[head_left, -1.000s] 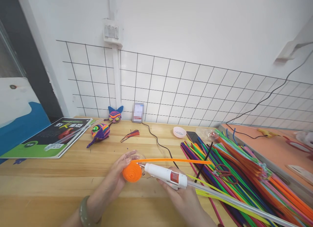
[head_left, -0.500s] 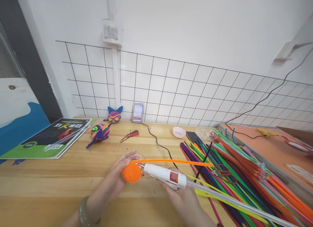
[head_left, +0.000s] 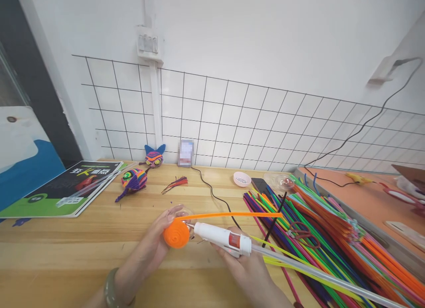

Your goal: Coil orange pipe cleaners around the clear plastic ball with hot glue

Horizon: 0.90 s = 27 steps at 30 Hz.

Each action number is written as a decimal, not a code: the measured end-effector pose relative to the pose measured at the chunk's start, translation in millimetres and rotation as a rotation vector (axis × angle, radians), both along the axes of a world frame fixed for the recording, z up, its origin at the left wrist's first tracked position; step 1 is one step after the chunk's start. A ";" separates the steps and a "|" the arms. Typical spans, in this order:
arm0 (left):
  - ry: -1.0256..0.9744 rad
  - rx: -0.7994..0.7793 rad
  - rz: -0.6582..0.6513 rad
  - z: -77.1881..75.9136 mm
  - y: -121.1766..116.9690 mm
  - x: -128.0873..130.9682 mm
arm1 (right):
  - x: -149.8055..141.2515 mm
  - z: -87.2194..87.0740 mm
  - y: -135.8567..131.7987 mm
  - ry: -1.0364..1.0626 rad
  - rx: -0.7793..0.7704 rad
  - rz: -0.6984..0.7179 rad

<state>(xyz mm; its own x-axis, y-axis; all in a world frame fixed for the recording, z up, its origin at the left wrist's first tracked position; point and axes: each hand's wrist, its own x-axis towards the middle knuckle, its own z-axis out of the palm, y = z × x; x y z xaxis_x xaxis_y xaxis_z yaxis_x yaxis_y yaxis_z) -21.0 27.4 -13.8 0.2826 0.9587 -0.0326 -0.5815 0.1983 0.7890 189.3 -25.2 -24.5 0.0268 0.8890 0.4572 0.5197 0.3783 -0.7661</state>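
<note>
A round, tightly wound orange coil of fuzzy stem [head_left: 176, 234] is held above the pale wooden table [head_left: 99, 241], gripped at its edge by the left hand [head_left: 158, 230]; a clear plastic piece [head_left: 187, 212] is seen beside the same hand, and whether it is also held cannot be told. The coil's straight orange tail [head_left: 229, 214] is stretched out to the right, towards the multicoloured fuzzy stems [head_left: 332, 250]. A white glue gun with a red window [head_left: 215, 238] is gripped by the right hand [head_left: 249, 263], a long clear glue stick [head_left: 308, 269] being fed into its rear. The metal nozzle [head_left: 190, 225] is aimed into the gap between coil and tail; contact cannot be confirmed. Compared with half a second ago, the tail's free end is slightly raised, while coil and gun are kept nearly in place. Glue application at the join is thus judged to be under way, with winding paused.
</note>
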 end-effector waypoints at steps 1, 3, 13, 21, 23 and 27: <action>0.001 0.003 0.001 0.3 0.1 0.4 | 0.3 -0.2 0.1 -0.011 -0.013 0.009; -0.003 0.007 0.000 0.6 0.1 1.3 | 0.9 -0.3 0.5 -0.035 -0.039 0.028; -0.007 -0.023 0.016 2.0 -2.0 2.6 | 0.3 2.2 1.0 -0.012 -0.041 0.053; -0.055 -0.129 0.048 -0.2 -1.8 0.5 | 2.4 -2.5 0.4 -0.035 -0.079 0.021; -0.066 -0.130 0.049 -0.7 -1.2 0.3 | 1.9 -3.9 1.0 -0.032 -0.085 0.017; -0.061 -0.116 0.051 -0.6 -1.1 0.2 | 1.1 -0.9 0.3 -0.027 -0.065 0.029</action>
<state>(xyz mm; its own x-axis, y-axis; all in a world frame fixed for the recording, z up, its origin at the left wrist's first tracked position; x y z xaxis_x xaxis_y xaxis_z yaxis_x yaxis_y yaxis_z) -20.8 26.2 -14.4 0.2382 0.9626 -0.1287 -0.6392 0.2552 0.7255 190.3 -25.0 -25.4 -0.0107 0.9171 0.3984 0.5298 0.3431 -0.7756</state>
